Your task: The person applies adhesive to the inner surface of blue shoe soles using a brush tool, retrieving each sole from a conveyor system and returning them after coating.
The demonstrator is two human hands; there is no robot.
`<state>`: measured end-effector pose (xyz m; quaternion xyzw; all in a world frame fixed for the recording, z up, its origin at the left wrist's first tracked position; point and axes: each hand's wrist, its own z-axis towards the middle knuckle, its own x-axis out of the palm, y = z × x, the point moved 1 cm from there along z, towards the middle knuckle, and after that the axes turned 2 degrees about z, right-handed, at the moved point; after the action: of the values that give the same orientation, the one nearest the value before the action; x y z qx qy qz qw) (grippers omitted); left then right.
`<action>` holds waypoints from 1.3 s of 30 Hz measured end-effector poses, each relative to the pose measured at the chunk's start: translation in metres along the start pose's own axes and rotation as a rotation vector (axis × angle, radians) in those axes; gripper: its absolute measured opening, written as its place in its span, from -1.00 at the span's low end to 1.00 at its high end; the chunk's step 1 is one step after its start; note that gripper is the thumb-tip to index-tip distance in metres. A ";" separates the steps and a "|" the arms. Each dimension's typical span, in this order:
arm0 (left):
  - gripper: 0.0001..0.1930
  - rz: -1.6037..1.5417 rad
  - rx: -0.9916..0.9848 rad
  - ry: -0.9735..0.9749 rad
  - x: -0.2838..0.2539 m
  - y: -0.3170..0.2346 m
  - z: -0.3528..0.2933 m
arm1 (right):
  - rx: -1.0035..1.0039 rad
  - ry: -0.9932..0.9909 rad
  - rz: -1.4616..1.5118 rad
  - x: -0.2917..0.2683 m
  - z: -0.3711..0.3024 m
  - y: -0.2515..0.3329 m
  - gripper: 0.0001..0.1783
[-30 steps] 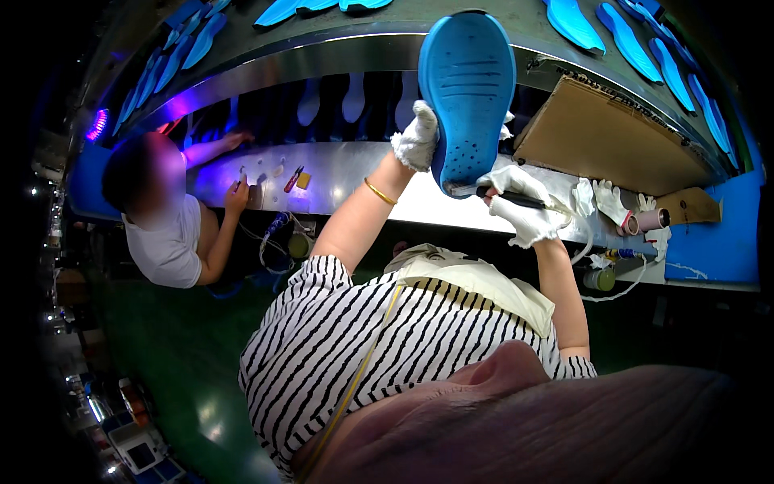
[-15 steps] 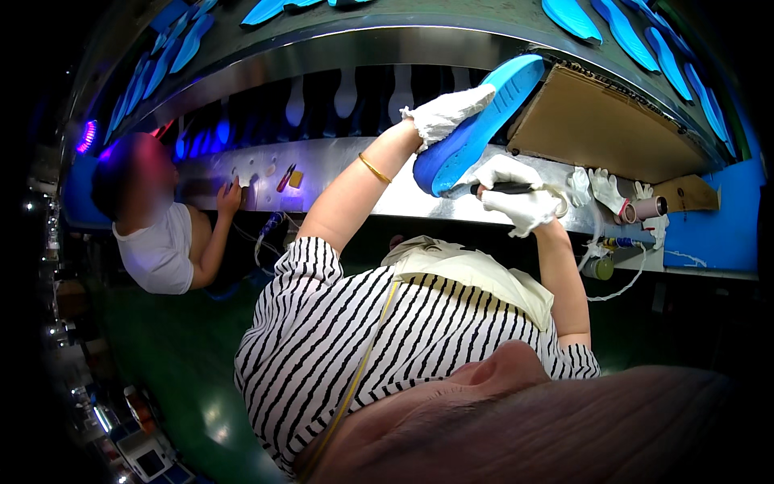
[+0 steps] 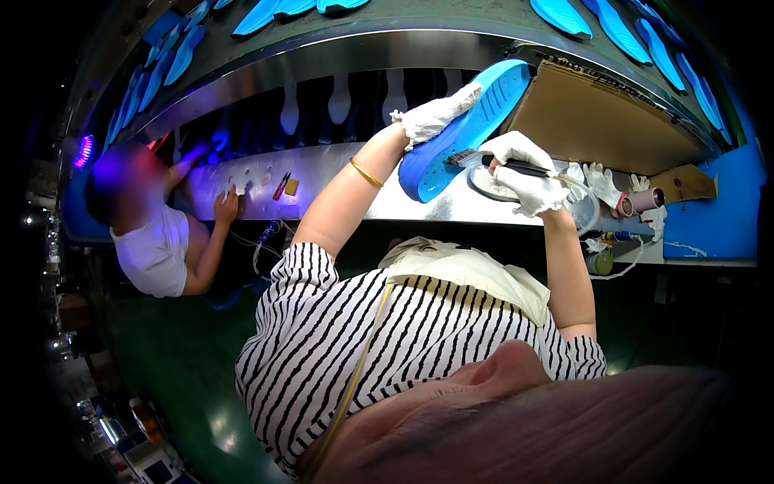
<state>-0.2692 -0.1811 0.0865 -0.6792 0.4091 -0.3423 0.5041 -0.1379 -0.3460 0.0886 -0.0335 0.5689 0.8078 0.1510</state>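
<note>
My left hand [image 3: 441, 113], in a white glove, grips a blue shoe sole [image 3: 468, 133] by its left edge and holds it tilted above the metal bench. The sole has holes at its near end and grooves at its far end. My right hand [image 3: 524, 173], also gloved, is closed round the black handle of a brush [image 3: 520, 167]. The brush's bristles touch or nearly touch the near part of the sole. Below this hand lies a round pale thing with a rim [image 3: 490, 189], partly covered; its kind is unclear.
A cardboard sheet [image 3: 605, 117] leans behind my right hand. Spare white gloves [image 3: 601, 185], a spool [image 3: 645, 199] and a clear hose [image 3: 595, 211] lie at the right. Blue soles [image 3: 617, 31] rest on the surface above. A co-worker [image 3: 157, 234] sits left, near cutters [image 3: 281, 185].
The brush has moved up and left onto the sole, its bristles now showing. The round pale thing has come into view beneath my right hand. The sole has shifted slightly left.
</note>
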 end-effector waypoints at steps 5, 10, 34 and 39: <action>-0.18 -0.089 0.055 -0.035 -0.008 0.005 -0.009 | 0.152 0.145 0.158 -0.011 -0.004 0.013 -0.89; -0.14 -0.752 0.434 -0.084 -0.009 -0.020 -0.050 | 0.073 -0.074 0.197 -0.026 -0.008 0.019 -0.84; -0.07 -1.216 0.268 0.215 0.046 0.058 -0.017 | -0.135 -0.342 0.075 0.018 -0.002 -0.002 -0.75; -0.06 -1.009 0.299 0.058 0.036 0.062 -0.011 | -0.041 -0.139 0.068 0.038 -0.016 0.015 -0.72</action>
<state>-0.2762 -0.2281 0.0311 -0.7026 -0.0085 -0.6158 0.3564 -0.1798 -0.3579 0.0880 0.0387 0.5410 0.8244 0.1618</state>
